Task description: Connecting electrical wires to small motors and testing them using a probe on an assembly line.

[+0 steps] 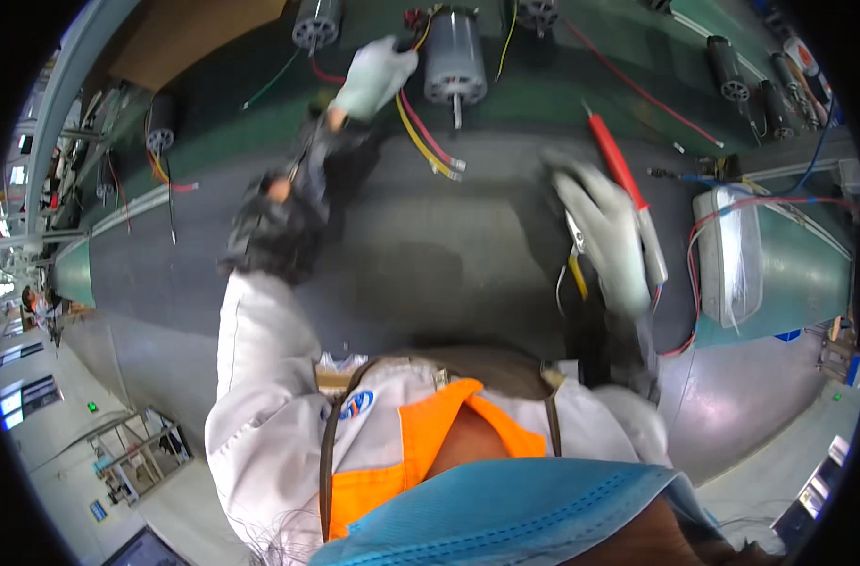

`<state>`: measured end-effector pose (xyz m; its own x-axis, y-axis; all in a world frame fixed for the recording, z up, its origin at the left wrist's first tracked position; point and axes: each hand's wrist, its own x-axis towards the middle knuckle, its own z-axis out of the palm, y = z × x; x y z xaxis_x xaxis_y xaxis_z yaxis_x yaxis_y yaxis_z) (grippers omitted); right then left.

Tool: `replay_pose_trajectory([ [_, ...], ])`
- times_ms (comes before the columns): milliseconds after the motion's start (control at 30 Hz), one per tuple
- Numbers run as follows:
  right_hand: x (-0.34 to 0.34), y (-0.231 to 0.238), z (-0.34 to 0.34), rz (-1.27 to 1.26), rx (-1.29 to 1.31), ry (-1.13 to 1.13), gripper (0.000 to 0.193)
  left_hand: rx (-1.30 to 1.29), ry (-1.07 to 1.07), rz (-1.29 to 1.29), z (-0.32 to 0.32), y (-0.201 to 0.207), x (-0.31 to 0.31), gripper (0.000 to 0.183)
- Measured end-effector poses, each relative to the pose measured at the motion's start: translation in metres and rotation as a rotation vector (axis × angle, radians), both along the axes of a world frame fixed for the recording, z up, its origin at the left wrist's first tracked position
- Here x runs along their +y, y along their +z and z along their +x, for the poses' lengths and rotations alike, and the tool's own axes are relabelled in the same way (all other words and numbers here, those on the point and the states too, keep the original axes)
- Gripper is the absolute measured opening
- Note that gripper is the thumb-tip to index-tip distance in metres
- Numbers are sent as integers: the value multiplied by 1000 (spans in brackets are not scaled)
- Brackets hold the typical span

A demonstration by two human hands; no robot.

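In a white glove, my left hand [378, 77] reaches to the far side of the bench, its fingers closed at the wires left of a grey cylindrical electric motor [454, 58]. Yellow and red wires [424, 137] hang out below this hand, with metal terminals on their ends. The motor's shaft points toward me. My right hand [604, 222], also gloved and partly blurred, has its fingers stretched out over cutting pliers [577, 264] with a yellow handle. Alongside it lies a slim red tool [617, 160] with a pointed tip, its lower part next to the glove.
More motors with loose wires stand along the far side, one [317, 24] beside my left hand and another [161, 123] farther left. Dark motors [727, 68] stand at far right. A clear plastic box [732, 259] sits on the right, with red and blue cables [696, 236] beside it.
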<state>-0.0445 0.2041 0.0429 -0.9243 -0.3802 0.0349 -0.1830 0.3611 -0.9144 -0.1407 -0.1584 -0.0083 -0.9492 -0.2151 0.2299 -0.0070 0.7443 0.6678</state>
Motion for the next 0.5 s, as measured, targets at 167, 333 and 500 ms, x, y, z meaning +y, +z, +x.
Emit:
replay_pose_trajectory([
  [167, 127, 13, 26, -10, 100, -806, 44, -263, -215, 1108, 94, 43, 38, 40],
  [333, 140, 25, -30, -321, -26, -599, 38, -414, -221, 1261, 135, 49, 74, 37],
  [500, 53, 51, -14, -94, -303, -197, 19, -484, -345, 1385, 134, 33, 80, 37],
])
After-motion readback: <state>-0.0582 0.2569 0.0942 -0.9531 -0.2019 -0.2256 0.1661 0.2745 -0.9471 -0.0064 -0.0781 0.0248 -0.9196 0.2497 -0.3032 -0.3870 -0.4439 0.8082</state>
